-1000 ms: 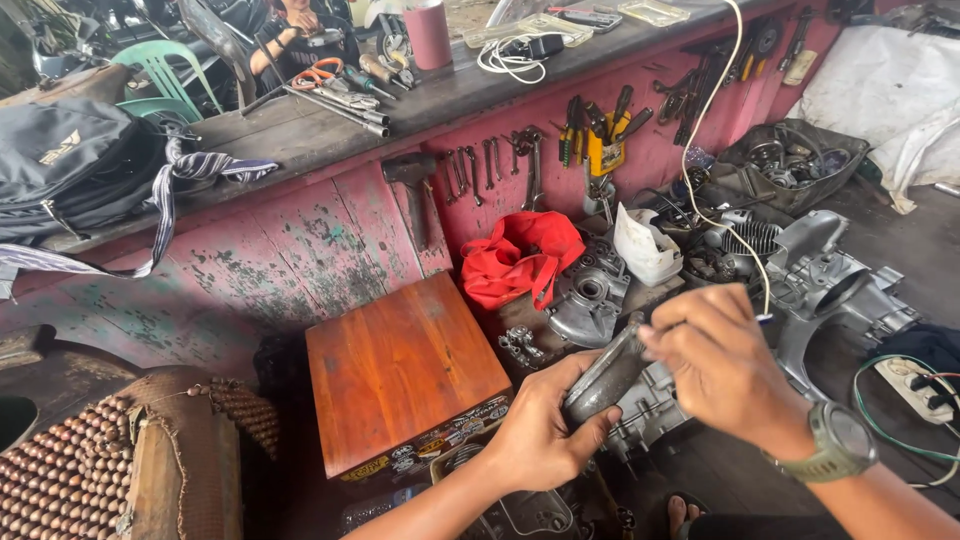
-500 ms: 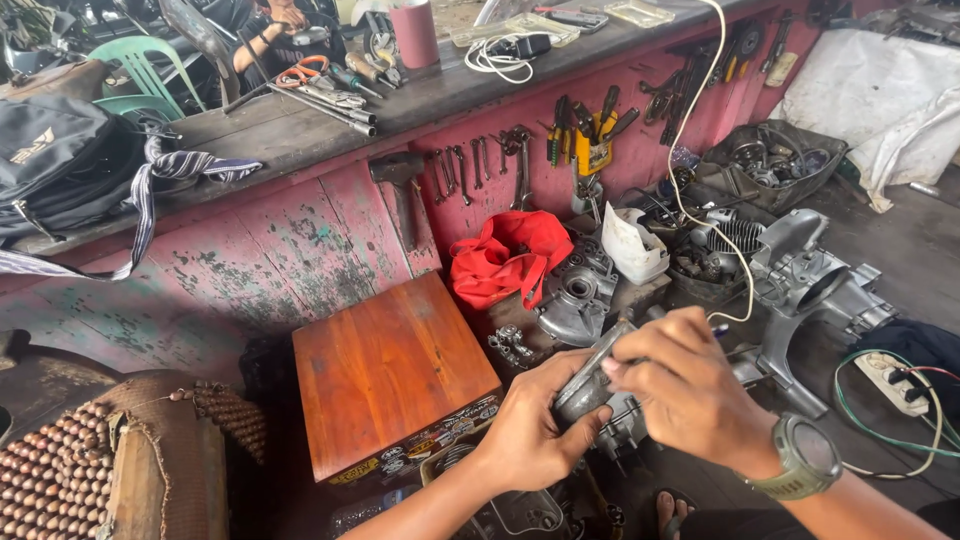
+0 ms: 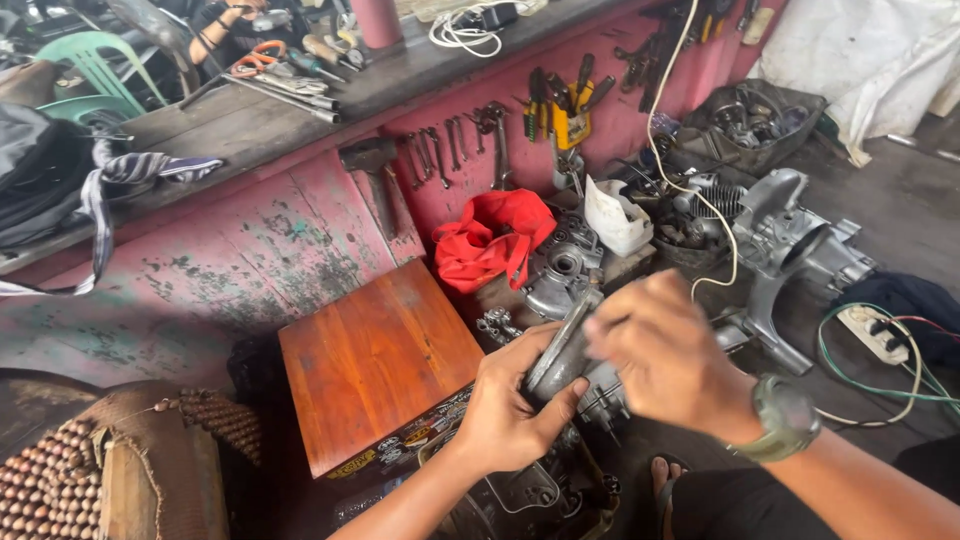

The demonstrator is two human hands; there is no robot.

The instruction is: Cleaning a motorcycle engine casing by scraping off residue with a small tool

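**Two hands close on a grey metal engine part beside a workshop bench**

A person's left hand (image 3: pixel 510 410) and right hand (image 3: pixel 665 355) grip a grey metal engine part (image 3: pixel 562 358) low in the middle of the scene, just right of a wooden box (image 3: pixel 375 365) with a reddish-brown top. The left hand cups the part from below and the near side, thumb pressed against its face; the right hand is curled over its upper right end, fingers closed, a wristwatch (image 3: pixel 785 418) on that wrist. The part's long axis runs on a slant, its lower end near and left in the left palm, its upper end far and right toward the bench. What the hidden end looks like cannot be told.

Just beyond the hands lie a red cloth (image 3: pixel 490 240) and a round engine cover (image 3: pixel 560 270); a larger grey engine casing (image 3: pixel 800 245) sits to the right. Wrenches (image 3: pixel 445 150) hang along the worn pink front of the workbench (image 3: pixel 250 250) at the far side. A white power strip (image 3: pixel 875 333) with green cable lies on the floor at the right.
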